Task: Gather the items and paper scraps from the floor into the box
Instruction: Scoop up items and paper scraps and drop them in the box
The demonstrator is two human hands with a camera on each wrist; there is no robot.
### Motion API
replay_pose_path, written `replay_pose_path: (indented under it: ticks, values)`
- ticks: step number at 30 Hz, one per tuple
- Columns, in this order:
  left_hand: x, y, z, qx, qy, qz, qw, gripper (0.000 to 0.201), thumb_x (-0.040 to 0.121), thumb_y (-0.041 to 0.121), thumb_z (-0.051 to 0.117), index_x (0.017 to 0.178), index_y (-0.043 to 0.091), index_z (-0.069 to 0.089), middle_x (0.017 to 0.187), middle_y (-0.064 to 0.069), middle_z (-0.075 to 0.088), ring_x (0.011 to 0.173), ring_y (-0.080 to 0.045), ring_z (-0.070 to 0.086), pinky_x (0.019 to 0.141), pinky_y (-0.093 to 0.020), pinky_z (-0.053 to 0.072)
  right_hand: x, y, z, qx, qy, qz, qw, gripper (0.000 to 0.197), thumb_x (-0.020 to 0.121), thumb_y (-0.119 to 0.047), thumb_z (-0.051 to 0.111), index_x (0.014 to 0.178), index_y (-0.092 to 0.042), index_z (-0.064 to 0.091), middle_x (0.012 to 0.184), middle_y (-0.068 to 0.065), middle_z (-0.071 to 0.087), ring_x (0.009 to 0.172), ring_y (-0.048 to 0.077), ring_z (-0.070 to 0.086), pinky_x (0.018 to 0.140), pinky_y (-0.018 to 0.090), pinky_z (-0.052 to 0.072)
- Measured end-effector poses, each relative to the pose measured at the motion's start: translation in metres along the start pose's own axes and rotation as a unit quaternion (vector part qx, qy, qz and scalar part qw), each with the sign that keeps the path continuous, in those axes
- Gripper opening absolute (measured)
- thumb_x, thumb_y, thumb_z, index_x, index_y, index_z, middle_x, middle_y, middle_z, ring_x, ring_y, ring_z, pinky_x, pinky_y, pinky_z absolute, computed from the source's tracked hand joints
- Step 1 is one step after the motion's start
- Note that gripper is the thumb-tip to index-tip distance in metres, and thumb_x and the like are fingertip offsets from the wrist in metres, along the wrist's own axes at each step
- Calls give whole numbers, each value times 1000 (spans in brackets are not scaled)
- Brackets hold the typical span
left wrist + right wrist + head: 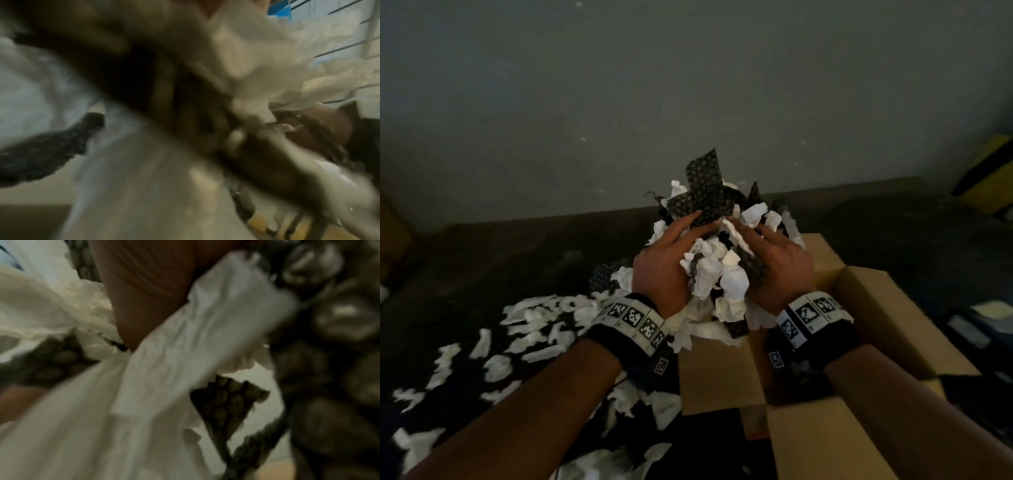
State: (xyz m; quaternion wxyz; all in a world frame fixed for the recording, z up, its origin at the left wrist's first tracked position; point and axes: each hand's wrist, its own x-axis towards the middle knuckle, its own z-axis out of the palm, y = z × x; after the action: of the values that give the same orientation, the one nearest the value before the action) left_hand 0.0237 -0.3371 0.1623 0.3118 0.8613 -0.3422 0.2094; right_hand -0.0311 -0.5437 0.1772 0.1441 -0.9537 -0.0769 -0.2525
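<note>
Held scraps [717,274] hide the box [887,308] interior; wrist views blur.

The head view is dimly lit, softened and darkened toward its edges; both wrist views are heavily smeared by blur.
</note>
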Motion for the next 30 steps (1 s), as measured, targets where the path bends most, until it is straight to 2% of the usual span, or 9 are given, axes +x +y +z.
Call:
replay_pose_path:
  ticks: [3,10,15,17,19,21,25,27,30]
  values:
    - [23,23,53,-47,-33,10,998,63,84,53,53,145,39,48,158,9,37,136,-18,50,95,-49,55,-16,55,-18,-8,-36,36,999,81,71,-43,79,145,-27,48,122,6,65,97,35,66,72,40,53]
    - [60,57,178,-53,-128,-25,990,62,83,63,54,141,42,48,150,8,44,133,-18,49,104,-47,48,-44,164,-24,-50,-167,145,974,79,84,-39,68,152,-39,27,143,-1,50,123,26,53,92,37,45]
    - [58,54,236,-54,-267,-70,960,80,77,62,69,148,36,41,154,1,36,137,-21,45,116,-35,34,-53,225,15,-16,-293,190,937,102,71,-41,80,152,-46,19,151,3,41,133,31,45,105,47,44]
    - [55,54,246,-34,-337,-85,937,97,75,53,80,155,31,29,159,-1,26,143,-23,36,115,-30,26,-55,242,26,-2,-351,187,918,109,67,-47,81,153,-47,14,155,5,34,138,34,37,109,52,38]
    - [56,54,249,-2,-414,-102,904,127,62,56,89,159,32,11,163,0,16,147,-24,27,117,-38,27,-60,253,32,15,-381,168,909,115,59,-63,77,153,-47,13,156,3,33,140,33,35,111,54,36]
    - [61,55,246,8,-467,-110,877,143,52,64,90,159,35,0,166,2,9,150,-25,21,119,-47,30,-61,258,30,37,-375,148,914,118,54,-74,73,153,-42,20,156,2,35,141,30,36,113,51,35]
    - [76,71,230,-6,-489,-98,867,137,58,59,90,160,33,2,166,0,10,151,-25,20,121,-46,25,-51,258,17,40,-411,121,903,116,61,-57,87,155,-27,27,158,3,32,144,26,32,118,40,24]
    - [86,78,223,3,-492,-87,866,132,60,57,90,160,31,7,165,1,14,148,-25,24,117,-43,28,-43,252,10,49,-420,107,900,109,64,-53,88,154,-25,32,159,3,33,143,27,33,118,41,25]
    - [96,78,217,20,-499,-68,864,135,53,70,87,159,37,10,163,3,19,145,-25,30,117,-45,33,-32,246,5,46,-432,91,896,93,68,-51,86,147,-25,45,151,2,46,134,26,45,111,40,37]
